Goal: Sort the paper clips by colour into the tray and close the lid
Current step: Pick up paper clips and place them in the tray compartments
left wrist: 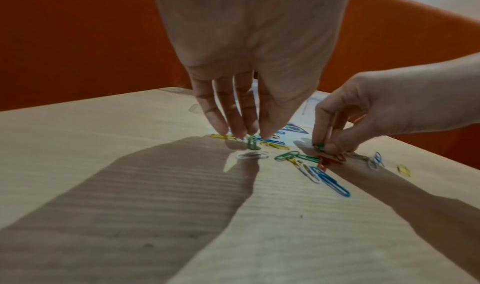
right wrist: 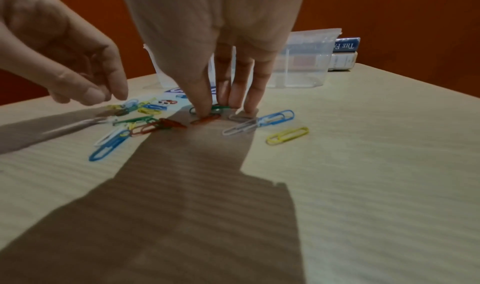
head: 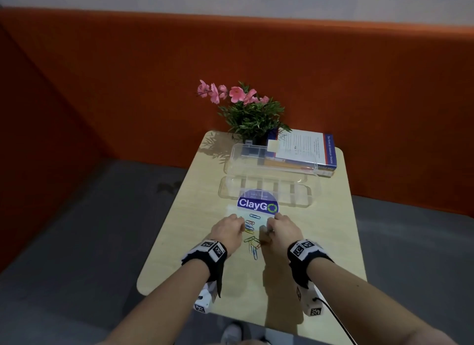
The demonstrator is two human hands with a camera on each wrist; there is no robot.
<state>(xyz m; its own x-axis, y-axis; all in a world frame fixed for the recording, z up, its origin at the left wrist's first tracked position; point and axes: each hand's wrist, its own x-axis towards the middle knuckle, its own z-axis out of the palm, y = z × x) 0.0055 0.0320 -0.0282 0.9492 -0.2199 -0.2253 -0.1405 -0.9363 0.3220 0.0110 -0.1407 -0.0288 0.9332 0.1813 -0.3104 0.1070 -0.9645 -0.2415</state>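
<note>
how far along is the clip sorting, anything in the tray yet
Barely started. Done: the clear tray stands with its lid open; no clips show inside. In hand: the right hand pinches a green clip and touches a red clip; the left hand fingers the loose clips. Left: sorting, then closing the lid.

A pale wood-grain table [head: 179,229] with rounded corners carries a scatter of coloured paper clips [head: 251,238] near its middle, partly on a ClayGo sticker [head: 257,205]. Toward the far edge stands a clear compartment tray [head: 266,190] with its lid [head: 269,157] raised. A potted pink-flowered plant [head: 250,113] and stacked books [head: 307,152] occupy the far right corner.
</note>
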